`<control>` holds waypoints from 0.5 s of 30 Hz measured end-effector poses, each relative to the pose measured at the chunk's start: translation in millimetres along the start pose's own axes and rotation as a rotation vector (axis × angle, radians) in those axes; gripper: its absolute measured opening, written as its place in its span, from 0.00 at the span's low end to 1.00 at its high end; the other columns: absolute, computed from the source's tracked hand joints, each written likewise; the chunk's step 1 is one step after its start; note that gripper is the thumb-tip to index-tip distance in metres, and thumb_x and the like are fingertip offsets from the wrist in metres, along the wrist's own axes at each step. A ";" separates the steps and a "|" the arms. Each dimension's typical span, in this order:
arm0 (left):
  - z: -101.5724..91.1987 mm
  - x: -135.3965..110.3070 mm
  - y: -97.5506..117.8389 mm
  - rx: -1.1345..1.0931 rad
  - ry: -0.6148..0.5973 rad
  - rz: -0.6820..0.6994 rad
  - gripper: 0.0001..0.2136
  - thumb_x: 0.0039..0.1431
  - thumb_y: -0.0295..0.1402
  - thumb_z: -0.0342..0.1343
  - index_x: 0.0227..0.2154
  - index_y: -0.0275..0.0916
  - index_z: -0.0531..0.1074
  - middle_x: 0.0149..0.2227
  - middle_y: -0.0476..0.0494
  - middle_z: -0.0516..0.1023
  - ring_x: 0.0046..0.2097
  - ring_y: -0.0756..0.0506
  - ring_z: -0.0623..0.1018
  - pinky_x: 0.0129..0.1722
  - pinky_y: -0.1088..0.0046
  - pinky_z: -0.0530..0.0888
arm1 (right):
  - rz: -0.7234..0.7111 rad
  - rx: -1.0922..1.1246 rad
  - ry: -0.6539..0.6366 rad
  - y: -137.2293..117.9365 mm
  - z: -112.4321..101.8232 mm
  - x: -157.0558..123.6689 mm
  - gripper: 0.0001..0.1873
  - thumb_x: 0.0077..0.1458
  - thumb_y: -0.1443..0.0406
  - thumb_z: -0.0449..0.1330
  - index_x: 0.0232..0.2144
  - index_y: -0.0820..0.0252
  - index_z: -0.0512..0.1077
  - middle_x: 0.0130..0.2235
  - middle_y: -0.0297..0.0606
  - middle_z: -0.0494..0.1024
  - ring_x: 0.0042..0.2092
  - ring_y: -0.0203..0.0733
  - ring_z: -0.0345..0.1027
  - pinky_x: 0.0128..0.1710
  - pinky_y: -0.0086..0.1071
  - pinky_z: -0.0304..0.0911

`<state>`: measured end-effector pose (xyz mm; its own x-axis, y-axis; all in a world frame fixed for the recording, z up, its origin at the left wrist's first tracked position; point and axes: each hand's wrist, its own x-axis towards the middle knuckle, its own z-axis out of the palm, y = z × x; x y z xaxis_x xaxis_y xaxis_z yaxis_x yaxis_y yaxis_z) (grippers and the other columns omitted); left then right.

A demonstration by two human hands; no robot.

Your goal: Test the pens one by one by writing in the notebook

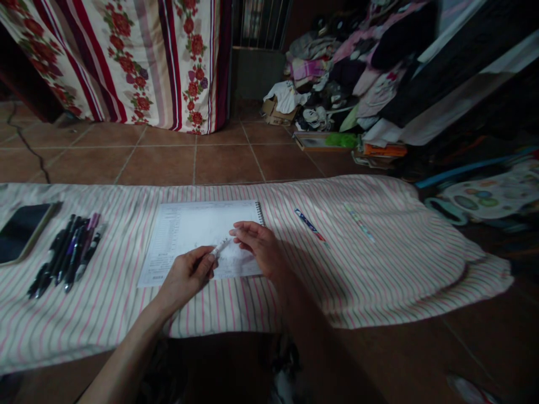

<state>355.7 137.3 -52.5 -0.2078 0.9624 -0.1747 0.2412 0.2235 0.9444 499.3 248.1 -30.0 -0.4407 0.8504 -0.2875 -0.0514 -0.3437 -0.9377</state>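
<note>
My left hand (187,273) is closed around a slim white pen (221,246) with small dark marks, which slants up to the right. My right hand (257,242) is at the pen's upper end, thumb and fingers pinched together. A small pale piece seems to sit at those fingertips, too small to name. Beneath both hands lies a spiral-bound notebook (202,219) with a printed sheet on it, partly covered by my hands. To the right, a dark blue patterned pen (310,225) and a pale patterned pen (359,223) rest apart on the striped cloth.
A striped cloth (400,269) covers the low table. Several pens and markers (69,252) are bunched on the left, beside a phone (24,231). Beyond the table are a floral curtain (138,62), tiled floor (223,160) and a heap of clothes (349,67).
</note>
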 end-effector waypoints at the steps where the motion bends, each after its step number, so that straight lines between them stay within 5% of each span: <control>1: -0.2 0.1 -0.3 0.005 0.002 0.002 0.17 0.57 0.45 0.48 0.35 0.36 0.71 0.21 0.49 0.68 0.21 0.53 0.66 0.20 0.78 0.62 | -0.008 -0.011 -0.001 -0.2 0.9 -0.7 0.15 0.37 0.60 0.65 0.31 0.60 0.73 0.31 0.36 0.79 0.29 0.33 0.68 0.29 0.27 0.61; 15: 3.4 1.7 -7.6 -0.037 -0.010 -0.016 0.18 0.57 0.46 0.47 0.39 0.35 0.70 0.21 0.51 0.67 0.20 0.54 0.63 0.18 0.79 0.60 | -0.060 -0.097 -0.052 2.4 -1.7 0.6 0.13 0.39 0.61 0.62 0.31 0.60 0.73 0.28 0.34 0.77 0.28 0.33 0.67 0.28 0.28 0.60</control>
<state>356.8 137.8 -60.9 -0.2021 0.9603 -0.1925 0.2023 0.2332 0.9511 500.4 248.4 -32.7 -0.4851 0.8457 -0.2225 0.0067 -0.2508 -0.9680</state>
